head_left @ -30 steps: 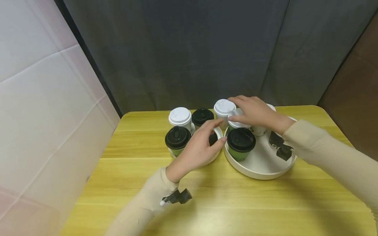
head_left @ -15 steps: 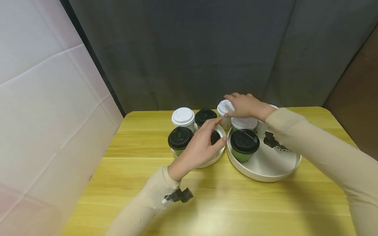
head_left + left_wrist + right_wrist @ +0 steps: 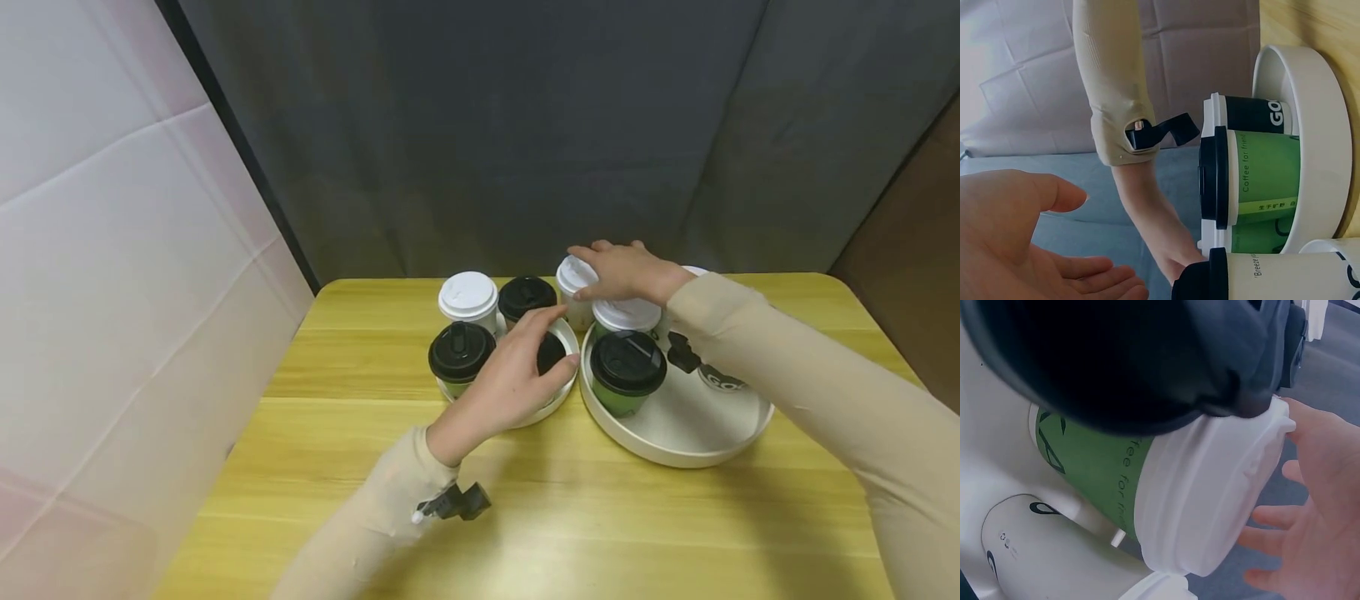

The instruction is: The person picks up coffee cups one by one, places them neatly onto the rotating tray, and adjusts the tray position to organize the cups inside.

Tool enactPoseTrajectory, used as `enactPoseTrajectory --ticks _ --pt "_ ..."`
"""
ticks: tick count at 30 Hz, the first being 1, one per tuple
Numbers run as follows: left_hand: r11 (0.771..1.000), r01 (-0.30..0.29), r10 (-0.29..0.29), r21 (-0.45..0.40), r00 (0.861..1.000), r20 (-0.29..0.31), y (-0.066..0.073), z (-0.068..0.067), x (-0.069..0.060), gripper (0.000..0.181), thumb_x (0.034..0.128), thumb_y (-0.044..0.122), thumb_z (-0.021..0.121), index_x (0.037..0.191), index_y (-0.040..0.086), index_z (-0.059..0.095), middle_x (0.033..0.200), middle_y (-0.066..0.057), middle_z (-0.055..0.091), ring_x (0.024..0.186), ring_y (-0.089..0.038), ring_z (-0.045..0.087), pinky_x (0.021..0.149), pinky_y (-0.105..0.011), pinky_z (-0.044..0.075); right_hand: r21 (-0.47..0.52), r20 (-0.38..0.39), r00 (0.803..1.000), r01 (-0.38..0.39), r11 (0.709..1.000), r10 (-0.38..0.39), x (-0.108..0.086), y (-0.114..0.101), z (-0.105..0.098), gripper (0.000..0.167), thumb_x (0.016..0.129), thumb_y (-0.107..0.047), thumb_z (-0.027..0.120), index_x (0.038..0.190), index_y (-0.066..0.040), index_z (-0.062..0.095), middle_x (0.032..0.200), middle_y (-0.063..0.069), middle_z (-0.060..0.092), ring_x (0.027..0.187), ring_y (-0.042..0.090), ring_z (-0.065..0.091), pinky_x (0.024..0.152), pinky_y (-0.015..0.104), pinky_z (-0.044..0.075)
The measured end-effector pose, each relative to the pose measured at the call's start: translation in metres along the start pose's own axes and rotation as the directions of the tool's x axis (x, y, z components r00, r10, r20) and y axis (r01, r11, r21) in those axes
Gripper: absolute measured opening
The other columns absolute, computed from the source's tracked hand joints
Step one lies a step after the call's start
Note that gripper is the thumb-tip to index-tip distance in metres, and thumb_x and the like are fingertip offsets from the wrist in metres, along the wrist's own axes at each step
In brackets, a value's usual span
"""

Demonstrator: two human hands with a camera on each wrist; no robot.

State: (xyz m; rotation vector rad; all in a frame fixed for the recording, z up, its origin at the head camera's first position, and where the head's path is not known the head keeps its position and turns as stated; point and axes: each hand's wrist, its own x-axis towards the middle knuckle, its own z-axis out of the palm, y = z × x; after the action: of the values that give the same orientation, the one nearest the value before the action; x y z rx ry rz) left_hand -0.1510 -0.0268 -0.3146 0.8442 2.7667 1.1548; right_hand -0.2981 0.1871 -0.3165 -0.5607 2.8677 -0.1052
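My right hand [image 3: 626,271] reaches over the lid of a paper cup with a white lid [image 3: 576,275] at the back, between the two trays. Thumb and fingers are spread about that lid; contact is hidden. In the right wrist view the hand [image 3: 1316,506] shows loosely extended fingers beyond a green cup with a white lid [image 3: 1204,494]. My left hand [image 3: 506,383] hovers over the smaller left tray [image 3: 558,404], thumb and fingers apart beside a black-lidded cup [image 3: 551,354]. The left wrist view shows that hand [image 3: 1035,244] with nothing in its grasp.
On the round right tray [image 3: 675,454] stand a green cup with a black lid [image 3: 628,367], a white-lidded green cup [image 3: 626,315] and others. The left tray bears a white-lidded cup [image 3: 468,297] and black-lidded cups [image 3: 460,354]. Behind the wooden table [image 3: 360,483] hangs a dark curtain [image 3: 480,142].
My right hand has shifted left from beside the back white-lidded cup to over its lid, then lowered slightly. The left hand has stayed nearly still; the cups keep their places.
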Motion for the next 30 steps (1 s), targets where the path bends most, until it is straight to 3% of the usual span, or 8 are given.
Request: enactPoseTrajectory --ticks 11,30 --pt "1.0 0.004 -0.004 0.001 1.0 0.004 0.002 0.0022 -0.0047 0.061 0.0962 0.03 0.059 0.151 0.01 0.039 0.154 -0.005 0.043 0.143 -0.02 0.043 0.118 -0.042 0.038 0.014 -0.037 0.999 0.005 1.0 -0.005 0.0015 -0.0034 0.0024 0.075 0.089 -0.038 0.067 0.152 -0.011 0.037 0.152 0.025 0.04 0.137 0.045 0.044 0.109 0.07 0.031" --pt "1.0 -0.004 0.003 0.019 1.0 0.018 0.0021 0.0061 -0.0096 0.062 0.0958 0.031 0.059 0.15 0.011 0.039 0.154 -0.005 0.043 0.142 -0.021 0.043 0.119 -0.041 0.038 0.058 -0.07 0.997 -0.014 0.998 0.018 -0.0005 -0.0055 0.0089 0.073 0.089 -0.038 0.068 0.148 -0.007 0.038 0.144 0.024 0.049 0.129 0.044 0.051 0.104 0.067 0.039"
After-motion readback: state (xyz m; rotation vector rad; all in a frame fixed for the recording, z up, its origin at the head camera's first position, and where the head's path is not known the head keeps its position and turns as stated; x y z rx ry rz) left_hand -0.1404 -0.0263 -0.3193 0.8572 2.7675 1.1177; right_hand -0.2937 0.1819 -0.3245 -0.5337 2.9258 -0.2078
